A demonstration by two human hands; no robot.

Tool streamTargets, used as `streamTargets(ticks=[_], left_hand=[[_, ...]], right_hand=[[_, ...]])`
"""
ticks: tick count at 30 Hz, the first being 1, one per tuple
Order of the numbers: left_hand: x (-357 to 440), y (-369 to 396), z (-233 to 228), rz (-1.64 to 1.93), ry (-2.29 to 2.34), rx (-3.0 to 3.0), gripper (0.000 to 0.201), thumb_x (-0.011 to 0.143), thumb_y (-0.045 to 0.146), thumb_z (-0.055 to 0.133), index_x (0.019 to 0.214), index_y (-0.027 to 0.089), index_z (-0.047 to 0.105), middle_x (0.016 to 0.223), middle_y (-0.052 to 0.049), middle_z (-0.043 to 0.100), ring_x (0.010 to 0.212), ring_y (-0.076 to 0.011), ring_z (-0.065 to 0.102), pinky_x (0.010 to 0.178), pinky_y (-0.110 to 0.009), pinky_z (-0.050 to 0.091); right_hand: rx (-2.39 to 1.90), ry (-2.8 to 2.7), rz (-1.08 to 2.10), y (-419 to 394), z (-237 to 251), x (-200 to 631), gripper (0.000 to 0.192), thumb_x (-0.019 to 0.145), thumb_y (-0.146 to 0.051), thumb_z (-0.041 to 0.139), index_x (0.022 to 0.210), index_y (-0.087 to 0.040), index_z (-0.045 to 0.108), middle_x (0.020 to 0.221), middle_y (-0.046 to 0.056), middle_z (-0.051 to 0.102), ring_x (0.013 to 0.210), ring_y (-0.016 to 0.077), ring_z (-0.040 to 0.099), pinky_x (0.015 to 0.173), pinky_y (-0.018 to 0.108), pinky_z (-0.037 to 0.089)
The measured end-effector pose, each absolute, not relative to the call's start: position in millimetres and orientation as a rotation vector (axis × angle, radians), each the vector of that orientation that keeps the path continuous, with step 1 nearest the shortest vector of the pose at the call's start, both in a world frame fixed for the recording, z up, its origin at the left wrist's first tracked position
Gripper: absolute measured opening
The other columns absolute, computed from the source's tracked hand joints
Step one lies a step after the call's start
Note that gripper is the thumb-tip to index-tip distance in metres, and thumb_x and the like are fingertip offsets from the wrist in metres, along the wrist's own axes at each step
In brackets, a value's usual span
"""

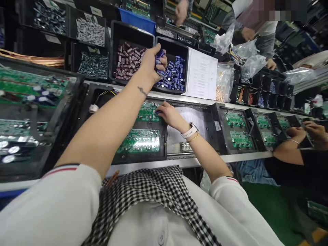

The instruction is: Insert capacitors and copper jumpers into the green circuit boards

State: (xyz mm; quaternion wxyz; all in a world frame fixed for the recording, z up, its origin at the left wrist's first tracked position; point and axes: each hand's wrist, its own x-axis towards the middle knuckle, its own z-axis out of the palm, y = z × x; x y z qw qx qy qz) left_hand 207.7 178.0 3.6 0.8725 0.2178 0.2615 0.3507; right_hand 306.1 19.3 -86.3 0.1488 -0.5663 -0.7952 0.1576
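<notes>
My left hand [151, 63] is raised over the edge between two black bins, its fingers curled round several blue capacitors [159, 56]. Below it, more blue capacitors [174, 76] fill the right-hand bin [186, 68], while dark red capacitors [126, 59] lie in the left-hand bin [112, 44]. My right hand [167, 113] is pinched at the right end of the upper green circuit board [147, 112], with a small blue capacitor [158, 111] at its fingertips. A second green circuit board [140, 140] sits nearer me in the same black tray [162, 158].
Trays with circuit boards [235, 119] continue along the line to the right; larger boards [23, 130] stand at left. Small-part bins [91, 32] and a printed sheet [202, 73] lie beyond. A co-worker's hands [297, 133] are at right; other people work across the bench.
</notes>
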Motion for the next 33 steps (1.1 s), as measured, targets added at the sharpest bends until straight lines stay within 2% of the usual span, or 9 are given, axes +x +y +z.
streamTargets(ticks=[3,7,11,19,22,25,28,31,33], left_hand=[[162.8,121.5,9.5,0.732,0.467,0.357,0.034,0.103,0.041,0.035,0.086,0.016,0.052,0.064,-0.001,0.054,0.042,-0.0035,0.036,0.032,-0.011,0.016],[112.5,46.0,-10.3,0.668,0.494,0.219,0.032,0.099,0.035,0.038,0.079,0.014,0.052,0.070,-0.006,0.057,0.039,-0.0027,0.038,0.028,-0.010,0.015],[75.1,-9.4,-38.8,0.582,0.593,0.213,0.028,0.098,0.026,0.039,0.083,0.010,0.057,0.074,-0.008,0.058,0.038,-0.0032,0.040,0.025,-0.010,0.015],[56.4,-33.4,-63.9,0.475,0.681,0.257,0.029,0.100,0.031,0.042,0.088,0.011,0.059,0.076,-0.005,0.056,0.037,-0.0022,0.038,0.024,-0.008,0.018],[59.2,-27.5,-71.1,0.461,0.686,0.309,0.030,0.100,0.035,0.044,0.085,0.012,0.057,0.077,-0.005,0.057,0.038,-0.0025,0.039,0.024,-0.009,0.019],[60.2,-22.9,-78.0,0.444,0.699,0.342,0.034,0.098,0.042,0.046,0.079,0.014,0.053,0.076,-0.004,0.057,0.037,-0.0028,0.039,0.024,-0.010,0.019],[60.3,-21.3,-82.7,0.412,0.718,0.368,0.039,0.096,0.048,0.049,0.074,0.016,0.049,0.075,-0.004,0.057,0.036,-0.0029,0.038,0.024,-0.010,0.017],[61.4,-21.2,-84.2,0.403,0.718,0.429,0.042,0.091,0.053,0.055,0.073,0.017,0.048,0.073,-0.003,0.058,0.035,-0.0040,0.039,0.024,-0.011,0.017],[62.1,-21.1,-83.9,0.410,0.695,0.443,0.040,0.090,0.054,0.057,0.074,0.017,0.049,0.071,-0.003,0.058,0.035,-0.0046,0.040,0.025,-0.011,0.018]], right_hand=[[-1.696,-2.318,0.376,20.6,-93.8,296.9,0.021,0.095,-0.011,0.050,0.110,-0.018,0.064,0.111,0.008,0.058,0.099,0.0202,0.059,0.088,0.034,0.047],[-1.796,-2.396,0.228,21.7,-96.2,291.1,0.025,0.095,-0.012,0.050,0.117,-0.019,0.060,0.111,0.008,0.059,0.091,0.0207,0.059,0.082,0.033,0.046],[-1.834,-2.477,0.147,25.4,-91.2,287.8,0.020,0.096,-0.014,0.050,0.111,-0.019,0.063,0.110,0.008,0.061,0.092,0.0219,0.060,0.079,0.033,0.045],[-1.824,-2.627,-0.032,26.9,-85.4,276.5,0.025,0.097,-0.010,0.042,0.110,-0.017,0.062,0.114,0.011,0.062,0.087,0.0209,0.062,0.073,0.032,0.043],[-1.726,-2.721,-0.067,25.2,-83.2,274.3,0.026,0.098,-0.011,0.039,0.107,-0.016,0.063,0.114,0.012,0.064,0.093,0.0224,0.061,0.079,0.035,0.044],[-1.714,-2.522,0.035,13.1,-72.6,267.4,0.024,0.098,-0.013,0.042,0.108,-0.017,0.064,0.113,0.011,0.066,0.104,0.0246,0.060,0.091,0.040,0.044],[-1.579,-2.182,0.390,-13.3,-52.6,251.7,0.019,0.097,-0.020,0.051,0.113,-0.021,0.062,0.119,0.007,0.067,0.110,0.0205,0.060,0.094,0.037,0.047],[-1.481,-2.011,0.825,-37.8,-37.3,237.4,0.017,0.094,-0.026,0.059,0.111,-0.022,0.060,0.105,0.002,0.071,0.092,0.0149,0.066,0.082,0.029,0.051],[-1.581,-1.958,0.814,-42.7,-37.3,236.2,0.015,0.092,-0.024,0.061,0.107,-0.020,0.061,0.096,0.001,0.071,0.085,0.0148,0.066,0.079,0.029,0.049]])
